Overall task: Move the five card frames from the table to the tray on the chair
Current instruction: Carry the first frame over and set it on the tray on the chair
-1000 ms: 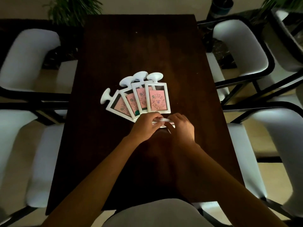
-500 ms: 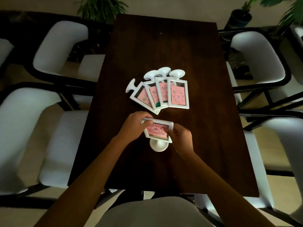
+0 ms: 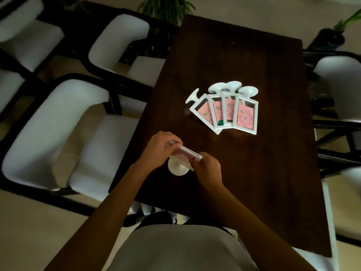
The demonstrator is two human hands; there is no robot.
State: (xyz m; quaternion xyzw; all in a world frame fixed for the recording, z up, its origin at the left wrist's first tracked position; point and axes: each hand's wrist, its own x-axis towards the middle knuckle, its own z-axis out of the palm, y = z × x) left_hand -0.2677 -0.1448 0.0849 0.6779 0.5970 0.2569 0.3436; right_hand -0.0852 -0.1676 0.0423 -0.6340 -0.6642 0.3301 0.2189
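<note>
Card frame (image 3: 184, 154) held between left hand (image 3: 159, 146), right hand (image 3: 210, 169).

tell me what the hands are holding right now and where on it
One card frame, lifted off the table. The left hand and right hand each pinch an opposite end of its rectangular frame, not its round base.

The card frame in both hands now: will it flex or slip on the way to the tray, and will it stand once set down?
The held card frame keeps straight edges between left hand and right hand, so probably stiff. The round base is narrower than the panel, so it may tip. It looks like smooth plastic, possibly slippery.
</note>
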